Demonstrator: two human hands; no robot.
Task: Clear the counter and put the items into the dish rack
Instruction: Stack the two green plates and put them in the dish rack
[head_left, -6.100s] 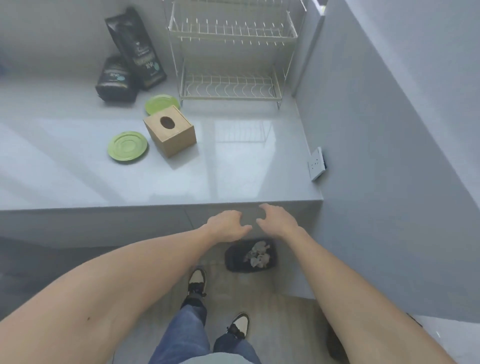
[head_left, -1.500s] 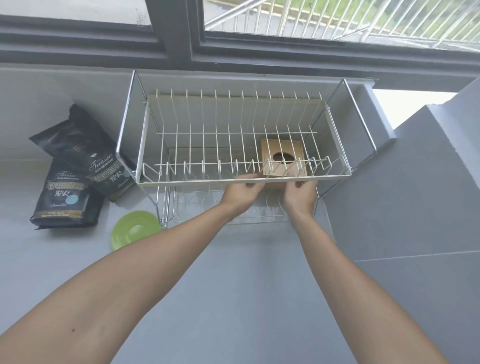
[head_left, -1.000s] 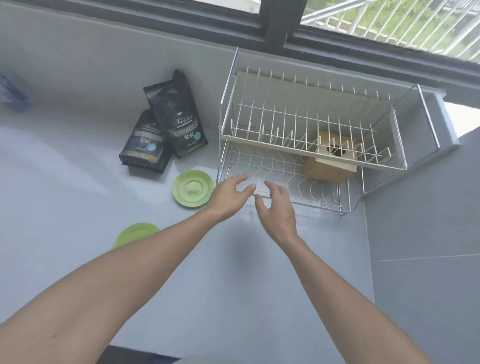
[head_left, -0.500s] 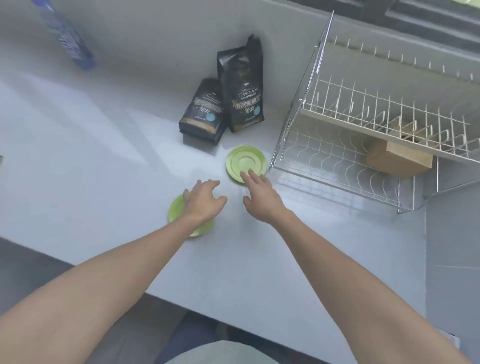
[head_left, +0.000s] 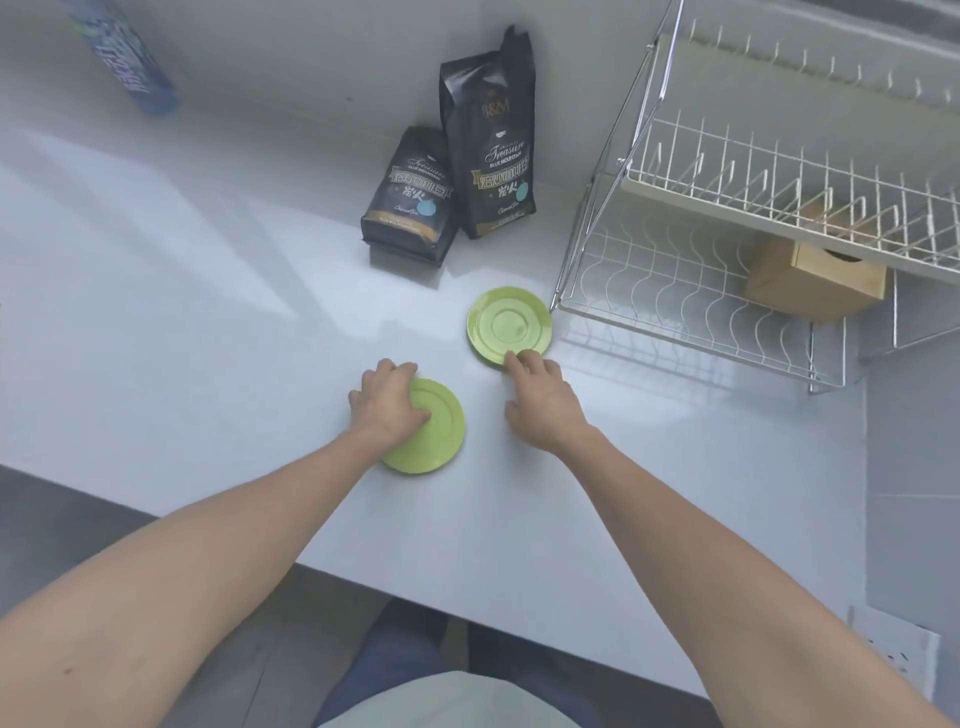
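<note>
Two green saucers lie flat on the pale counter (head_left: 208, 322). My left hand (head_left: 387, 402) rests on the left part of the near saucer (head_left: 436, 431), fingers curled over its rim. My right hand (head_left: 537, 395) is spread on the counter, its fingertips touching the near edge of the far saucer (head_left: 509, 325). Neither saucer is lifted. The two-tier wire dish rack (head_left: 691, 312) stands at the right. A wooden tissue box (head_left: 810, 280) sits on its lower tier, partly hidden by the upper tier.
Two black coffee bags (head_left: 452, 182) lean against the back wall, just left of the rack. A blue bottle (head_left: 130, 57) stands at the far left. The counter's front edge runs below my forearms. A wall socket (head_left: 893, 649) shows at the lower right.
The tissue box went from the counter into the rack's lower tier. Both hands then left the rack and came down to the saucers; the left now lies on the near one.
</note>
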